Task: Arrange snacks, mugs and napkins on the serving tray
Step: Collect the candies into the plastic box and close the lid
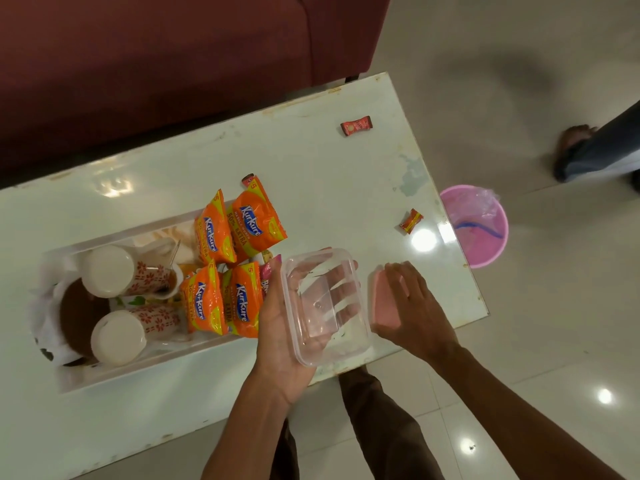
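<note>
My left hand [280, 327] cradles an empty clear plastic container [325, 306] from below, just right of the serving tray [138, 367]. Resting on the pink lid [384, 299], my right hand [415, 306] presses it against the table beside the container. The white tray holds two floral mugs lying on their sides [117, 271] [128, 332], several orange Kurkure packets [256, 220], a pink packet [267, 275] and white napkins [45, 299] around a brown round thing [78, 313].
Small red candy wrappers lie on the white table [346, 188]: one far right [356, 125], one near the right edge [410, 221], one behind the packets [248, 179]. A pink bucket [479, 223] stands on the floor. A maroon sofa [156, 57] lies beyond. Another person's foot [575, 147] is at right.
</note>
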`<act>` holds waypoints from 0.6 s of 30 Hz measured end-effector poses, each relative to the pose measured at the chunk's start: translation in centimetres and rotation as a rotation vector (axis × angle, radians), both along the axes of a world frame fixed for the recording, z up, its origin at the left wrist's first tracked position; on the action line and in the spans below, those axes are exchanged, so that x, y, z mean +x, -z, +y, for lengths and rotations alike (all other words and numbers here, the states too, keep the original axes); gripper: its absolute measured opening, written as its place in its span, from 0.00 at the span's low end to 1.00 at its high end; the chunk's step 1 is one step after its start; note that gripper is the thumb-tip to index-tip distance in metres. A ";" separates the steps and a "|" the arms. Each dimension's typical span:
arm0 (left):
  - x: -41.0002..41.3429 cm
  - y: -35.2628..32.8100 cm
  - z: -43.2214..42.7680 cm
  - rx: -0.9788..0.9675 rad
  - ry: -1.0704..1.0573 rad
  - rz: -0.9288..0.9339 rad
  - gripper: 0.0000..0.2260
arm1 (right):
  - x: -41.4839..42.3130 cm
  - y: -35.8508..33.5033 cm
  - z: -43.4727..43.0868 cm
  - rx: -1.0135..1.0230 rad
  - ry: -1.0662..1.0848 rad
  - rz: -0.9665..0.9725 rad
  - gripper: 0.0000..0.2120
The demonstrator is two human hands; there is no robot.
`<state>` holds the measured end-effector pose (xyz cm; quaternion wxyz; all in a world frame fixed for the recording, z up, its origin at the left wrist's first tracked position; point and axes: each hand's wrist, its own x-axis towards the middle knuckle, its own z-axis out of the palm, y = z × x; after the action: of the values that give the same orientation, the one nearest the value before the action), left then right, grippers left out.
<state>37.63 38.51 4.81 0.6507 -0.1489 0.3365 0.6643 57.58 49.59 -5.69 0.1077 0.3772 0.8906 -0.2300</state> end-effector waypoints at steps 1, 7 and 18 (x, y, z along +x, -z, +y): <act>0.1 0.1 0.1 0.002 0.001 0.005 0.25 | 0.1 0.0 0.3 0.008 -0.012 0.012 0.53; 0.3 0.4 1.0 -0.027 0.018 0.056 0.26 | -1.9 -0.3 5.9 0.071 0.603 0.342 0.31; 0.8 1.9 2.6 -0.152 0.044 0.075 0.27 | -7.4 -1.0 10.5 -0.106 0.720 0.316 0.10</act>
<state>38.47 41.15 2.87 0.6390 -0.1655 0.4130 0.6275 50.22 60.11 -4.64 -0.0991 0.6192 0.6939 -0.3540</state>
